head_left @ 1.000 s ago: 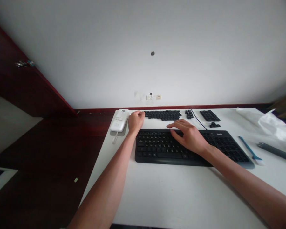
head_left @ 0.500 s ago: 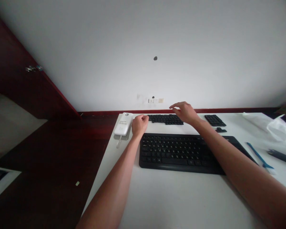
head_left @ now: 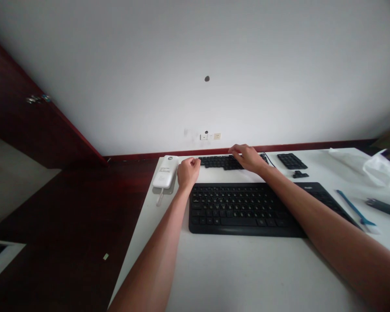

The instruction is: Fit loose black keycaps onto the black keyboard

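Observation:
My left hand (head_left: 188, 172) is closed, its curled fingers at the left end of a block of loose black keycaps (head_left: 216, 162) laid out in rows near the table's far edge. Whatever those fingers hold, if anything, is hidden. Over the right part of the same keycaps, my right hand (head_left: 248, 158) reaches with its fingers apart and slightly bent; nothing shows in it. I cannot tell whether it touches them. A black keyboard (head_left: 234, 208) lies in front of both hands, and my right forearm crosses above it.
Left of my left hand lies a white power bank (head_left: 165, 172) with a short cable. Toward the right are a number-pad keycap block (head_left: 291, 161), a small keycap group (head_left: 300, 174), a blue pry tool (head_left: 354, 207), a dark tool (head_left: 385, 208) and a white bag (head_left: 373, 169).
My right hand has moved down onto or just above the right part of the keycaps. My left hand stays closed at their left end. The view has shifted slightly.

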Tool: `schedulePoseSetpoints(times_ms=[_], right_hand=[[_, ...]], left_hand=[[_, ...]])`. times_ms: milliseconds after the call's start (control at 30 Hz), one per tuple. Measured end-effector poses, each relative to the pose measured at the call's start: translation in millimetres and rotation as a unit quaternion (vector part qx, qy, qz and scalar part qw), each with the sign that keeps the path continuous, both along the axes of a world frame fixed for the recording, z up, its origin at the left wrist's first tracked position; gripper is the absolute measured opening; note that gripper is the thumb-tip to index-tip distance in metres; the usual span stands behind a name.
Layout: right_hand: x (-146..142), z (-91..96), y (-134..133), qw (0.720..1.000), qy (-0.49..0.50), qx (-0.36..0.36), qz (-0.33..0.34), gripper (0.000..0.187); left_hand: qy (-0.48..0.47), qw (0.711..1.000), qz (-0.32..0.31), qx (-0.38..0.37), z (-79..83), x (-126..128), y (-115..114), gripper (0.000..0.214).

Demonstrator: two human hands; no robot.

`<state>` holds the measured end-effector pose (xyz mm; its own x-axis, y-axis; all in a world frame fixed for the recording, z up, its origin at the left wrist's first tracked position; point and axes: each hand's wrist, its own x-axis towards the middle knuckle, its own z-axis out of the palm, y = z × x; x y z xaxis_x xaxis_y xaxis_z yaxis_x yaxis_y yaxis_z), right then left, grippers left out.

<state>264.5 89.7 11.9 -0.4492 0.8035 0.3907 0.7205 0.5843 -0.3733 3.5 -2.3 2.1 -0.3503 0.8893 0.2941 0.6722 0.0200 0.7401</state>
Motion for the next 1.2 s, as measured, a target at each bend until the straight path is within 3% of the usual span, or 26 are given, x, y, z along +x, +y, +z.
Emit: schedulePoseSetpoints(times_ms=[267, 467, 600, 1200], right_hand=[[-4, 11.9, -11, 1.0, -0.008, 0.008, 0.025, 0.028], [-9, 36.4, -20, 0.993, -0.076, -0.012, 0.094, 0.032], [-10, 46.5, -23, 0.985, -0.125, -0.053, 0.104, 0.036], [-17, 41.5, -26, 0.972, -0.175, -0.1, 0.12, 0.039]], left_hand=[[0.008, 1.0, 0.001, -0.016, -0.3, -1, 0, 0.034], [0.003, 1.0, 0.002, -0.011, -0.1, 0, 0, 0.034], [0.004, 1.0, 0.001, -0.007, 0.5, 0, 0, 0.034], [0.01, 1.0, 0.003, -0.016, -0.3, 0, 1, 0.035]])
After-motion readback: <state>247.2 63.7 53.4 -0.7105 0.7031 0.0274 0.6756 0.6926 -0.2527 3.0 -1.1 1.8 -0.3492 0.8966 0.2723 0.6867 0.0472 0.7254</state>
